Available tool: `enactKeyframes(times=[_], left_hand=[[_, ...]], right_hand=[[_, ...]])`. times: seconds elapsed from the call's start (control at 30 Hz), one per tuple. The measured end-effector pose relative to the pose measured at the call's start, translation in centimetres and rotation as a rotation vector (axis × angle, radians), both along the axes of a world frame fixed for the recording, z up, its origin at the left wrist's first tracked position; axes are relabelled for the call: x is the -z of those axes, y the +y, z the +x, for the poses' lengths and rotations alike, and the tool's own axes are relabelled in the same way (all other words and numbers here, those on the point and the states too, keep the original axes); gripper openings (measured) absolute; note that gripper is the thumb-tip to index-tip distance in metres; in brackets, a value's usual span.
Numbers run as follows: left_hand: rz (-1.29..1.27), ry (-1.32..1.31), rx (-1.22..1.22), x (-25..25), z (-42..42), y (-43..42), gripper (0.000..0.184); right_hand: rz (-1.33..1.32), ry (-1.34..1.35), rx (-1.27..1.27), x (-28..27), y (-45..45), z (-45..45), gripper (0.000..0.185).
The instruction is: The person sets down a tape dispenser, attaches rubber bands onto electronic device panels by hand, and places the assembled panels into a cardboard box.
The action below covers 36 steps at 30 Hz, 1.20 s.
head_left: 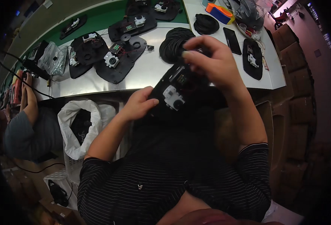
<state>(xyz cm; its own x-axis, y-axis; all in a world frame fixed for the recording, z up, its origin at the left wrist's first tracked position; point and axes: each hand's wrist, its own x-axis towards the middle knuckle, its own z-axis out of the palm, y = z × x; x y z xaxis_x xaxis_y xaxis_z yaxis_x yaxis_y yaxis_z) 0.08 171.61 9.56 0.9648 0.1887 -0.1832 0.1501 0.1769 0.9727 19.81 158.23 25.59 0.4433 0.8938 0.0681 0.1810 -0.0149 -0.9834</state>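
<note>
My left hand (138, 105) grips the near left edge of a black plastic housing (158, 93), thumb on top. A white motor module (172, 98) with a dark round part and a small green circuit board (181, 78) sit on this housing, which is tilted above my lap at the bench edge. Above its far end is my right hand (216, 62), with fingers curled and thumb and forefinger close together. Whatever they pinch is too small or hidden to make out. A coil of black cable (173, 45) lies just beyond the housing.
Similar black housings (122, 62) lie across the metal bench (79, 88). To the right are a phone (232, 40), another housing (252, 60) and orange and blue tape rolls (219, 14). A white bag (64, 116) stands below. A co-worker (30, 127) sits at left; boxes (298, 105) stack at right.
</note>
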Motion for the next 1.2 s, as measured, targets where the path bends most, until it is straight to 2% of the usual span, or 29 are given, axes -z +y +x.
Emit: enactKeyframes(times=[0.07, 0.17, 0.2, 0.23, 0.27, 0.33, 0.4, 0.47, 0.5, 0.6, 0.67, 0.73, 0.8, 0.87, 0.9, 0.97, 1.0, 1.07, 1.2], left_hand=[[0.005, -0.033, 0.007, 0.6, 0.2, -0.7, 0.028], [-0.099, -0.072, -0.051, 0.1, 0.2, -2.8, 0.028], [-0.138, -0.077, -0.071, 0.6, 0.0, -3.0, 0.029], [-0.154, -0.081, -0.059, 1.2, -0.4, -3.0, 0.033], [-0.161, -0.089, -0.048, 1.6, -0.8, -3.3, 0.033], [-0.365, -0.185, -0.171, 2.0, -1.5, -3.9, 0.035], [-0.388, -0.23, -0.173, 2.1, -1.9, -4.0, 0.037], [-0.376, -0.272, -0.162, 3.1, -2.2, -4.0, 0.042], [-0.386, -0.259, -0.152, 3.2, -2.2, -4.4, 0.042], [-0.433, -0.239, -0.134, 3.3, -0.9, -5.1, 0.042], [-0.605, -0.131, -0.104, 4.1, -0.7, -5.8, 0.043], [-0.537, -0.148, -0.05, 3.7, -0.3, -5.6, 0.041], [-0.478, -0.154, -0.007, 3.3, -0.5, -5.5, 0.04], [-0.474, -0.147, -0.038, 2.8, -0.2, -5.2, 0.037], [-0.472, -0.155, -0.041, 2.7, -0.1, -5.0, 0.037], [-0.443, -0.145, -0.043, 2.5, -0.2, -4.8, 0.038], [-0.444, -0.149, -0.045, 2.3, -0.1, -4.7, 0.038], [-0.376, -0.144, -0.026, 2.1, -0.1, -4.7, 0.038], [-0.39, -0.138, -0.014, 3.1, -0.1, -4.4, 0.037]], right_hand=[[-0.046, -0.247, -0.135, 0.6, 3.9, 0.0, 0.037], [-0.179, -0.851, -0.188, 0.6, 6.7, -1.3, 0.052], [-0.01, -0.961, -0.108, 0.7, 6.3, -1.2, 0.052], [0.153, -1.064, -0.034, 0.8, 5.3, -1.1, 0.053], [0.177, -0.937, -0.02, 0.1, 3.4, -0.8, 0.053], [0.287, -1.041, 0.195, 1.3, 0.1, 1.8, 0.052], [0.151, -0.56, 0.437, 5.6, -2.8, 4.7, 0.046], [-0.042, 0.046, 0.339, 9.7, -4.7, 4.6, 0.038], [-0.059, 0.297, 0.174, 10.4, -5.0, 3.4, 0.033], [0.08, 0.398, 0.183, 11.3, -5.3, 1.6, 0.03], [0.081, 0.444, 0.182, 10.9, -5.6, 1.6, 0.024], [-0.017, 0.239, 0.034, 11.7, -5.5, 3.7, 0.02], [-0.197, 0.058, 0.137, 10.3, -6.1, 7.8, 0.017], [-0.193, -0.373, 0.462, 11.7, -6.2, 12.4, 0.015], [-0.189, -0.379, 0.458, 12.7, -6.4, 14.1, 0.015], [-0.409, -1.3, 0.338, 14.2, -6.6, 16.1, 0.015], [-0.407, -1.304, 0.335, 14.0, -6.2, 16.5, 0.015], [-0.607, -1.446, 0.142, 13.9, -5.3, 17.1, 0.014], [-0.79, -1.426, -0.037, 12.6, -4.1, 18.0, 0.01]])
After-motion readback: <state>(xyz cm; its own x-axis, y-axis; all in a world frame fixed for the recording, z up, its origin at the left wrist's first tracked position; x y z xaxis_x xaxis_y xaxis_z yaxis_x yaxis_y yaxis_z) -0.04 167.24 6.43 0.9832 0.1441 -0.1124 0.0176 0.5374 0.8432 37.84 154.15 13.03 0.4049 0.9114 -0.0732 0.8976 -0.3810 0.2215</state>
